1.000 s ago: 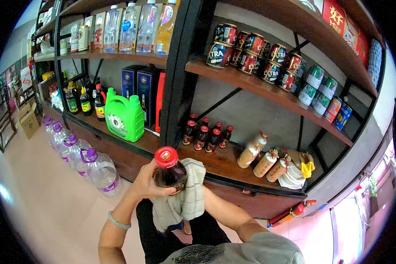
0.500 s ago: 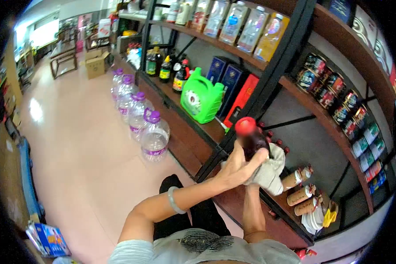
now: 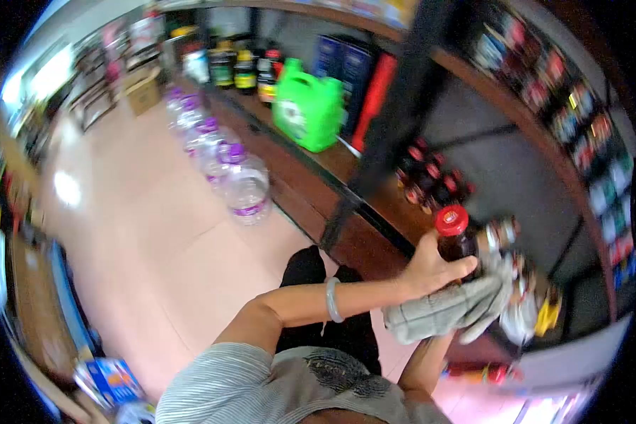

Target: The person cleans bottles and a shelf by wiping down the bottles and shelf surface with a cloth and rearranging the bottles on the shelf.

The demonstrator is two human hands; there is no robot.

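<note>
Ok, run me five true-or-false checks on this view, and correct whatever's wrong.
1. The left hand grips a dark bottle. True.
2. That bottle has a green cap. False: it has a red cap.
3. The right forearm reaches up to a checked cloth. True.
4. The purple-capped bottles stand on the shelf. False: the purple-capped bottles stand on the floor.
5. The green jug stands on the lower shelf. True.

One large red-capped bottle (image 3: 458, 245), one checked cloth (image 3: 431, 314), one green jug (image 3: 309, 112), two dark blue boxes (image 3: 356, 67), one red box (image 3: 376, 99), one carton (image 3: 143, 93), at least four purple-capped bottles (image 3: 248, 191), and smaller red-capped bottles (image 3: 424, 184) too blurred to count.
</note>
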